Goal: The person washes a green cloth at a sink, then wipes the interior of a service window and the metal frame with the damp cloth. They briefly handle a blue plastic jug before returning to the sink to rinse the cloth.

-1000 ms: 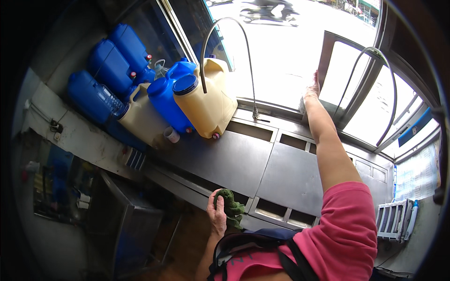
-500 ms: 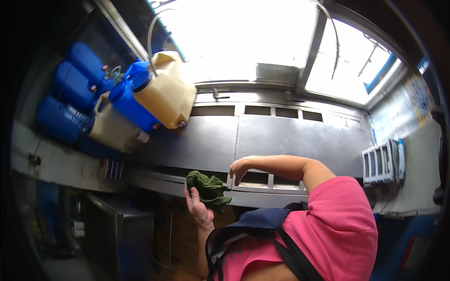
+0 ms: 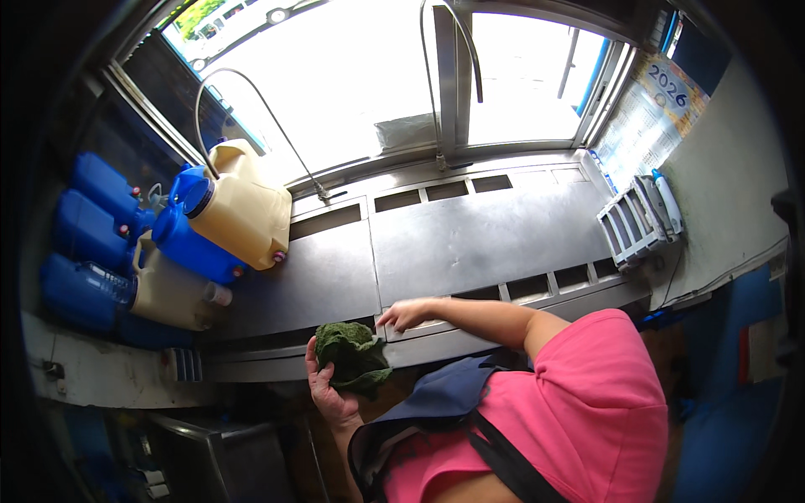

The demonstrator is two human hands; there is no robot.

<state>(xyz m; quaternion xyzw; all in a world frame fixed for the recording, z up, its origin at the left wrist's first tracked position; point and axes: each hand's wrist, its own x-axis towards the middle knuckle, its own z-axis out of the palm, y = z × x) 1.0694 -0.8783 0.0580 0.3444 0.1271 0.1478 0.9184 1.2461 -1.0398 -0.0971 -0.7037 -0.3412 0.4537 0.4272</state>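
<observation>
A crumpled dark green cloth is in my left hand, just in front of the counter's front edge. The fingers grip its left side, and its folds hang to the right. Over that edge, a little right of the cloth, my right hand holds nothing. Its index finger is stretched toward the cloth, while the other fingers are partly bent. The right hand and the cloth are apart. Beneath the right forearm runs the metal counter, with slots along its front and back.
A cream jug and a blue jug stand on the counter's left, with more blue containers beyond. A grey rack stands at the right end. Thin curved tubes rise before the bright window. A metal cabinet is at lower left.
The view has swung, so counter and jugs sit further left and tilted. My right hand has gone from hanging, drooping fingers to a stretched index finger. The cloth stays in my left hand.
</observation>
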